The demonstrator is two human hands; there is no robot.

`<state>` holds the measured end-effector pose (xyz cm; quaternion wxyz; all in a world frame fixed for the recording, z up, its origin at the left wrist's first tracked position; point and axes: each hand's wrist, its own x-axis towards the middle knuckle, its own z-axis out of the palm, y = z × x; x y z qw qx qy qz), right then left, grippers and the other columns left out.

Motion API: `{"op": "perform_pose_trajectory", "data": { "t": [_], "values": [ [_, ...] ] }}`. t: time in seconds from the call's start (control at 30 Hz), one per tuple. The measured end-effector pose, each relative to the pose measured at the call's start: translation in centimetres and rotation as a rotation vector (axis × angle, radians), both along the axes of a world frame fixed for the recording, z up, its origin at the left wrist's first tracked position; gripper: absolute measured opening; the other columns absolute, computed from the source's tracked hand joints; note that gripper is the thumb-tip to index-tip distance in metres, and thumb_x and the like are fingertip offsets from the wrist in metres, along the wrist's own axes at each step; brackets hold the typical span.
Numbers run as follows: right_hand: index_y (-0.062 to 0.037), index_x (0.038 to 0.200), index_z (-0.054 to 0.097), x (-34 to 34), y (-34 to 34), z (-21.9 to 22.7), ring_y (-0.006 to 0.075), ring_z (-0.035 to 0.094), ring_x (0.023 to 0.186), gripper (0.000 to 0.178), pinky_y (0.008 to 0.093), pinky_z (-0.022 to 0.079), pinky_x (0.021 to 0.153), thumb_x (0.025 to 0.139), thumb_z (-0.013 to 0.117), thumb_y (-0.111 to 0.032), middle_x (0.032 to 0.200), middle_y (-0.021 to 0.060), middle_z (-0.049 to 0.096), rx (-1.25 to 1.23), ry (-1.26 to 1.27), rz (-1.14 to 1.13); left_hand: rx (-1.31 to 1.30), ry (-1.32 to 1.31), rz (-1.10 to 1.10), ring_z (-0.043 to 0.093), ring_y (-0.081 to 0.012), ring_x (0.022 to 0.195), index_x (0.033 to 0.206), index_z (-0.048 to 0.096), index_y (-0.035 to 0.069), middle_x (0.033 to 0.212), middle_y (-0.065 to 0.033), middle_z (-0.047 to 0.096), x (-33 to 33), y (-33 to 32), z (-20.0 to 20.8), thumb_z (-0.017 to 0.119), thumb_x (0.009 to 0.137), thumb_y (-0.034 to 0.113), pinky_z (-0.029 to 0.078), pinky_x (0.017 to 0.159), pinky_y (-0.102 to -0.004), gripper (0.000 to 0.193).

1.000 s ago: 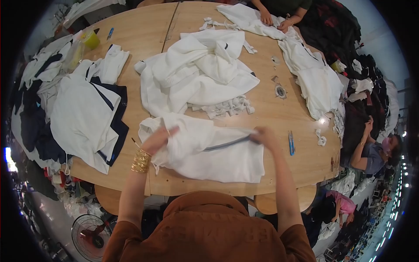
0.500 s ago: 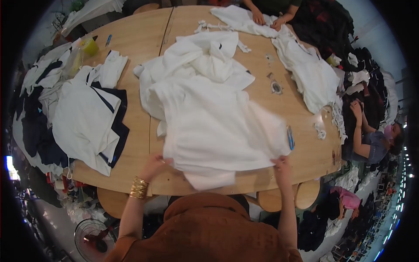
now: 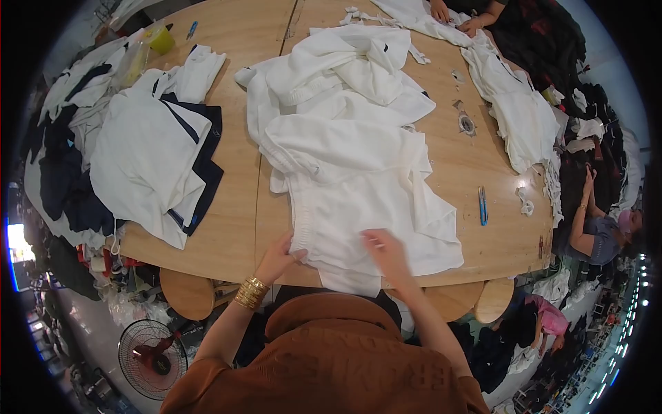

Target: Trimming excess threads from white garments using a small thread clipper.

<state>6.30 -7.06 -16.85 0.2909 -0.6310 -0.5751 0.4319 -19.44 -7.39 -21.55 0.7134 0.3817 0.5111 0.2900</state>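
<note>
White shorts [image 3: 372, 200] with a gathered elastic waistband lie in front of me at the table's near edge, one part hanging slightly over it. At the left end of the waistband, my left hand [image 3: 281, 255], with gold bangles on the wrist, pinches the fabric. My right hand [image 3: 387, 254] is over the lower middle of the shorts; motion smears its fingers, so their grip is unclear. Beyond the shorts, and partly under them, lies a heap of more white garments [image 3: 338, 76].
White and navy garments [image 3: 148, 152] are piled at the left. Blue-handled thread snips [image 3: 483, 205] lie right of the shorts. Across the wooden table [image 3: 241, 207], a co-worker's hands [image 3: 472, 24] handle white cloth. A fan [image 3: 152, 359] and stools [image 3: 186, 293] stand below the near edge.
The shorts have settled flat, their waistband now showing at the left. My right hand has left their right corner and moved left over the fabric. My left hand stays at the left edge.
</note>
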Motion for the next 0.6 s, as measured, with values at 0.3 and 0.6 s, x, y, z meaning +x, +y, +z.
{"op": "perform_pose_trajectory", "data": {
  "t": [0.3,0.6],
  "values": [
    [-0.0069,0.098,0.056,-6.3,0.5,-1.0,0.0305,0.05,0.091,0.021,0.0371,0.042,0.078,0.08,0.055,-0.017,0.092,0.0125,0.053,0.089,-0.175,0.35,0.177,0.322,0.246,0.058,-0.0135,0.08,0.11,0.052,0.005,0.092,-0.0043,0.061,-1.3,4.8,-2.2,0.058,0.082,0.013,0.048,0.07,-0.0288,0.03],
    [-0.0072,0.1,0.058,-3.8,1.8,4.7,0.0209,0.056,0.088,0.022,0.0301,0.045,0.069,0.078,0.059,-0.011,0.095,0.0089,0.056,0.095,-0.089,0.106,-0.162,-0.399,0.16,0.053,-0.0112,0.096,0.117,0.048,0.003,0.105,-0.0037,0.057,4.1,8.8,4.3,0.058,0.082,0.011,0.044,0.081,-0.0279,0.037]
  ]
}}
